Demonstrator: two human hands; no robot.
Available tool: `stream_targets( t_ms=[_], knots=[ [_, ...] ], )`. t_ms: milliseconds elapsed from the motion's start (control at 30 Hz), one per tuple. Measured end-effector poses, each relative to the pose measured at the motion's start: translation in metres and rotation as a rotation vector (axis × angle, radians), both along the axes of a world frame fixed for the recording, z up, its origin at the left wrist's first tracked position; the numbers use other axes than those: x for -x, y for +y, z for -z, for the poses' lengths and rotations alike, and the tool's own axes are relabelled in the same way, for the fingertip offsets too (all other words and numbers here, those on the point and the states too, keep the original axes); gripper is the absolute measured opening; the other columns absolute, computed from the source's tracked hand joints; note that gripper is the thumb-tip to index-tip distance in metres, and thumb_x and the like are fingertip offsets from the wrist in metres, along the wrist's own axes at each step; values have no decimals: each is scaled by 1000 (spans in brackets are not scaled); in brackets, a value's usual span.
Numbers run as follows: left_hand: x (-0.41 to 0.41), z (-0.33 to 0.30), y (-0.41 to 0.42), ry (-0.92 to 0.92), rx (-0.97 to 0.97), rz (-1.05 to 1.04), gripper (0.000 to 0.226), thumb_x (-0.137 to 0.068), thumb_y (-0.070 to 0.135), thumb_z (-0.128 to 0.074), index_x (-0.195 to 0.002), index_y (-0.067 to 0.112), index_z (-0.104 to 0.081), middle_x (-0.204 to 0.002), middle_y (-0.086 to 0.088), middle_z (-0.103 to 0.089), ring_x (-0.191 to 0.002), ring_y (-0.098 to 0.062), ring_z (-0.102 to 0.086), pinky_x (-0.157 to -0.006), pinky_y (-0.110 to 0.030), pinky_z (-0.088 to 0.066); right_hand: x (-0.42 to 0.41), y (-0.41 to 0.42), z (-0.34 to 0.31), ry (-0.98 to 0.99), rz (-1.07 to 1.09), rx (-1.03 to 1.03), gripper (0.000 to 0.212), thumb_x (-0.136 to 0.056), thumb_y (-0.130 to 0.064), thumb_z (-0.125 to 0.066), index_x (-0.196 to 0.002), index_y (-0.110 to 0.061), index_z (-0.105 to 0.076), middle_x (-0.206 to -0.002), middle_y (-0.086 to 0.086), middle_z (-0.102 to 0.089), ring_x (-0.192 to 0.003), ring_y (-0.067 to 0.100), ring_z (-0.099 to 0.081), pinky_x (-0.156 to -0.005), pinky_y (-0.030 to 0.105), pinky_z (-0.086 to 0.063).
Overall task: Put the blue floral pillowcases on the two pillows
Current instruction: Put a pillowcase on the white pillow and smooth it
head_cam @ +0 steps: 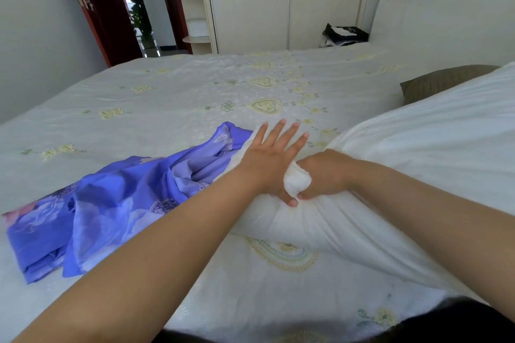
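A bare white pillow (418, 153) lies across the right half of the bed. My right hand (324, 172) is clenched around its near-left corner, bunching the white fabric into a knob. My left hand (271, 157) lies flat on the same end of the pillow, fingers spread, thumb touching the bunched corner. A crumpled blue floral pillowcase (111, 203) lies on the bed to the left, its far end reaching under my left hand's side of the pillow. Whether one or two pillowcases lie in that heap I cannot tell.
The bed (195, 86) has a white spread with pale yellow hearts and flowers. A brown cushion (440, 81) lies behind the white pillow near the headboard (446, 8). A dark bag (345, 33) sits at the far side. A wardrobe and an open doorway stand beyond.
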State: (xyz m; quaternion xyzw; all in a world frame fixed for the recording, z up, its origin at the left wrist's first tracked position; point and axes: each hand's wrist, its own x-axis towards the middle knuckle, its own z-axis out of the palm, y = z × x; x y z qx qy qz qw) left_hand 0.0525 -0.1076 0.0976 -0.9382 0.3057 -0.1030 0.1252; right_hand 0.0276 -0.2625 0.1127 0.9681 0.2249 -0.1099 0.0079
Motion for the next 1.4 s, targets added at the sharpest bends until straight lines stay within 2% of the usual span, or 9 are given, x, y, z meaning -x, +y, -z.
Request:
stream_targets(
  t_ms=[100, 300, 400, 667, 800, 900, 1100, 1267, 1400],
  knots=[
    [-1, -1, 7, 193, 58, 54, 116, -47, 83, -64, -138, 18, -34, -118, -2, -60, -131, -18, -41, -114, -34, -7, 29, 2, -2, -209, -60, 54, 39, -76, -57, -45, -98, -26, -53, -101, -3, -59, -99, 18, -53, -85, 30, -31],
    [25, 3, 18, -2, 61, 101, 38, -73, 51, -65, -88, 18, -55, -92, -2, -65, -90, -23, -59, -77, -31, -34, 45, 16, 14, -316, -89, 144, 117, -60, -86, -45, -141, -3, -31, -157, 15, -5, -144, 33, -6, -118, 45, -4],
    [32, 6, 21, -7, 80, 38, 36, -75, 53, -63, -84, 20, -54, -88, 0, -66, -87, -20, -61, -74, -30, -38, 44, 22, 18, -225, 7, 147, 133, -55, -84, -58, -149, -11, 0, -156, 14, -9, -137, 30, -28, -112, 42, -21],
    [38, -4, 56, 193, 717, -5, 51, -68, 62, -68, -111, 37, -59, -112, 16, -52, -113, -5, -45, -99, -27, -33, 32, -3, 17, -398, -52, -35, 58, -65, -80, -31, -84, -28, -48, -77, -14, -49, -87, 12, -52, -89, 32, -25],
    [17, 4, 129, 56, 1424, -772, 59, -80, 50, -65, -125, 15, -54, -128, -7, -55, -120, -23, -49, -104, -38, -38, 32, -8, 6, -449, -3, -260, 59, -56, -72, -28, -79, -23, -50, -79, -7, -54, -88, 21, -57, -87, 32, -28],
    [19, 32, 160, 454, 1593, -1088, 57, -87, 39, -62, -127, 1, -50, -120, -18, -58, -107, -32, -57, -98, -46, -46, 31, 2, -18, -607, 14, -389, 57, -58, -67, -33, -77, -16, -53, -79, 4, -58, -84, 29, -58, -83, 37, -35],
    [31, 48, 151, 730, 1921, -998, 8, -90, 13, -58, -92, 6, -55, -68, -8, -49, -56, -19, -47, -46, -22, -41, 5, 25, -52, -792, 128, -407, 75, -59, -75, -30, -85, -10, -59, -88, 8, -58, -91, 29, -55, -78, 34, -28],
    [46, -4, 151, 926, 2349, -602, 16, -92, 13, -40, -85, 6, -52, -67, -11, -59, -55, -23, -59, -50, -23, -50, -12, 44, -33, -833, 143, -279, 62, -73, -64, -53, -93, -6, -61, -97, 12, -57, -96, 31, -52, -80, 38, -32],
    [56, -37, 145, 1038, 2546, -266, 19, -90, 15, -42, -106, 12, -50, -107, -13, -55, -103, -26, -55, -94, -40, -47, -9, 77, -14, -925, 36, -229, 48, -69, -52, -48, -74, -6, -60, -77, 11, -57, -73, 31, -56, -65, 35, -37]
  ],
)
